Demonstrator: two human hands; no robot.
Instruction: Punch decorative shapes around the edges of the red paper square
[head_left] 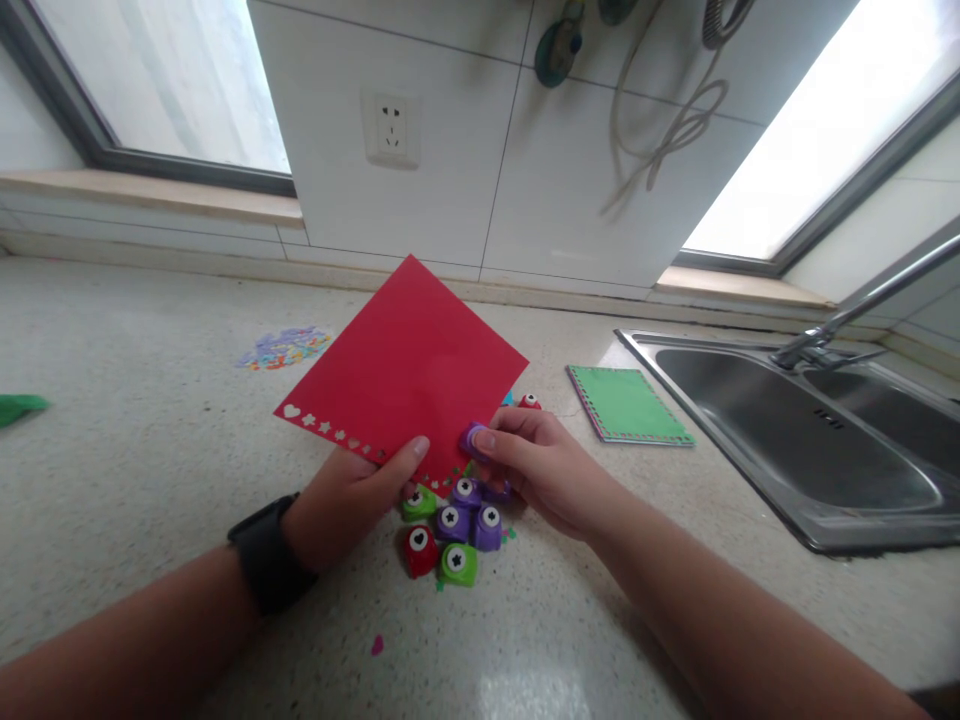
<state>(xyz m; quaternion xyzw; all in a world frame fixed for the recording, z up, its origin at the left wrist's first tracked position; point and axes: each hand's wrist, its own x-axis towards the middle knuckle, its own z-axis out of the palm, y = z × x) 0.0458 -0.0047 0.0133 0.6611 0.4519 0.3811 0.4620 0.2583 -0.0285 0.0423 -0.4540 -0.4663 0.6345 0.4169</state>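
A red sheet of paper (420, 370) is held tilted above the counter, with a row of cut-out shapes along its lower left edge and more near its bottom corner. My left hand (367, 495) grips its lower left edge, thumb on top. My right hand (544, 465) pinches a purple craft punch (472, 438) at the sheet's lower right edge, thumb on the punch. Below the paper several punches lie close together, among them a purple punch (487, 527), a red punch (421, 550) and a green punch (458, 565).
A stack of green-topped sheets (637, 405) with punched edges lies right of my hands, beside a steel sink (795, 430) with a faucet (825, 335). Colourful paper bits (286, 348) are scattered at the back left. A green piece (21, 407) sits at the far left.
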